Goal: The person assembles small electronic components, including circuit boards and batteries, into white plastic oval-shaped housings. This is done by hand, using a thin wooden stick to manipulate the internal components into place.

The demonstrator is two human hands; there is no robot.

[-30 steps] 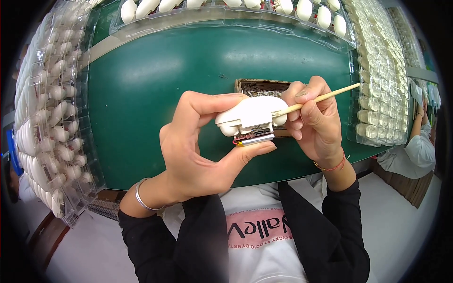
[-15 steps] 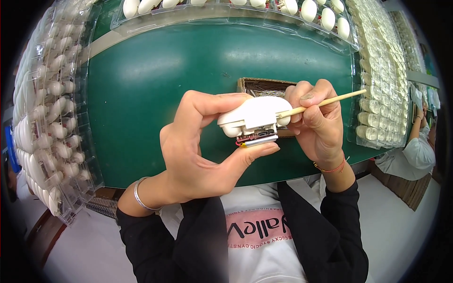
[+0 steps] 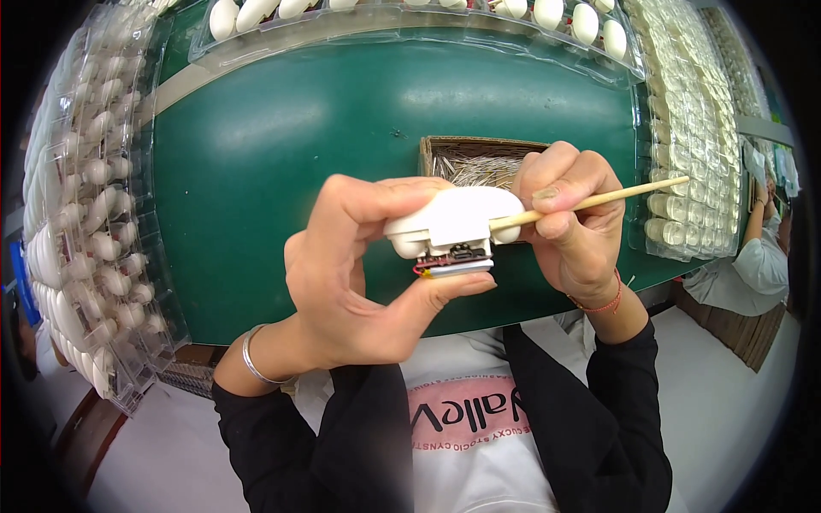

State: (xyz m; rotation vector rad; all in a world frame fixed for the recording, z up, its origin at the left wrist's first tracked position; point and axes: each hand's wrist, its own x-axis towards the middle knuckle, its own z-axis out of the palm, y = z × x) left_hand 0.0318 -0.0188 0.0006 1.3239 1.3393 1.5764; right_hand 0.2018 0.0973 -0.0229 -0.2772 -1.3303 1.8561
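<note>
From the device [image 3: 466, 214], the left grip [image 3: 327, 278] holding it lies at 8 o'clock; the right grip [image 3: 586, 248], with the stick [image 3: 633, 192] in it, at 3. A box [image 3: 425, 158] of pins [image 3: 470, 168] sits on the desk [image 3: 274, 171] just behind, toward 12; farther at 12, a tray [image 3: 462, 21] of parts. Stacked trays flank: filled ones [image 3: 171, 316] at 9, others [image 3: 693, 154] at 2.

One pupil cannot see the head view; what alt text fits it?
The left hand holds a rounded white device with exposed electronics; the right hand holds a wooden stick at its edge. Behind, a cardboard box sits on a green table.
</note>
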